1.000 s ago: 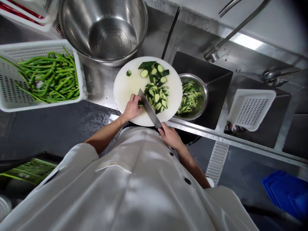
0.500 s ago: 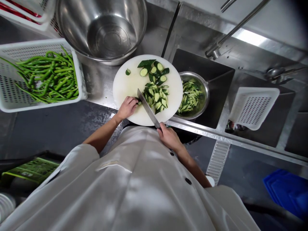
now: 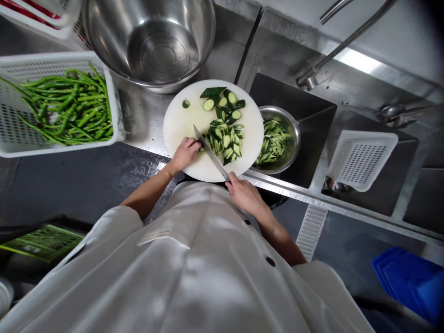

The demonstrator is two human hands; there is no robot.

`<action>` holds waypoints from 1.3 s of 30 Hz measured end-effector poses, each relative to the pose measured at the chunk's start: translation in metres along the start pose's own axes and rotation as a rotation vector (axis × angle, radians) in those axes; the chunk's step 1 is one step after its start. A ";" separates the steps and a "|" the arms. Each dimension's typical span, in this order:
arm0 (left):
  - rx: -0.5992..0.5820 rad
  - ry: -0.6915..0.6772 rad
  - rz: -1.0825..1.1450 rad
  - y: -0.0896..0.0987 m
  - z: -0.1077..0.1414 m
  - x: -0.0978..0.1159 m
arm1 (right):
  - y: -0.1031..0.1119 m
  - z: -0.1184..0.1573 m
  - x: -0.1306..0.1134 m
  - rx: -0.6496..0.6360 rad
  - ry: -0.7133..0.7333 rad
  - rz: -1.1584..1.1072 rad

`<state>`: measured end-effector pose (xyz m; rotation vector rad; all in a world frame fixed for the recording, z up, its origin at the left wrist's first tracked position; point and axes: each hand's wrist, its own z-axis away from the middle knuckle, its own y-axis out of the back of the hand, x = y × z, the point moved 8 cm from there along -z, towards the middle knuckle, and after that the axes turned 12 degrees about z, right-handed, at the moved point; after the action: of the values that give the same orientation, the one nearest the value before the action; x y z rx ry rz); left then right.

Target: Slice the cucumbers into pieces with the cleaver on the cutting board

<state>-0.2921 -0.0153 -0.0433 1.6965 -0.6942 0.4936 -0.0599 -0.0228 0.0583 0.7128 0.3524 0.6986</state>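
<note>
My right hand (image 3: 242, 190) is closed round the handle of a kitchen knife (image 3: 212, 155), its blade slanting up and left over the round white cutting board (image 3: 176, 132). At the blade's left side, my left hand (image 3: 186, 152) is closed with bent fingers on a piece of cucumber, mostly hidden under the fingertips. Right of the blade lies a pile of sliced cucumber (image 3: 227, 141). Thicker cucumber chunks (image 3: 227, 107) lie behind that pile, and a small green end piece (image 3: 186, 103) sits alone at the board's upper left.
A steel bowl of cut cucumber (image 3: 275, 143) stands in the sink right of the board. Behind the board is a large steel basin (image 3: 149, 51). Green chilies (image 3: 76, 106) fill a white basket at left. Another white basket (image 3: 364, 159) sits farther right, below the faucet (image 3: 343, 48).
The knife blade has shifted slightly left towards my left fingers. My left hand stays on the cucumber piece, and the view has tilted a little.
</note>
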 end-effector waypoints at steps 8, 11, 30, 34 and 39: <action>0.014 0.065 0.049 -0.001 0.001 -0.003 | 0.002 0.000 0.001 -0.003 0.010 -0.030; 0.032 0.051 0.047 0.001 0.002 -0.002 | 0.004 0.000 0.000 0.017 0.011 -0.025; 0.065 0.012 -0.022 0.001 0.008 -0.002 | 0.007 0.001 0.002 0.026 0.011 -0.068; 0.058 0.025 -0.026 -0.002 0.008 0.000 | 0.001 -0.021 -0.008 0.060 0.041 -0.098; 0.073 0.053 0.047 0.008 0.008 -0.005 | -0.002 -0.008 0.006 0.095 0.018 -0.110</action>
<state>-0.3020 -0.0232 -0.0428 1.7326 -0.6859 0.6008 -0.0584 -0.0159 0.0506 0.7710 0.4405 0.5874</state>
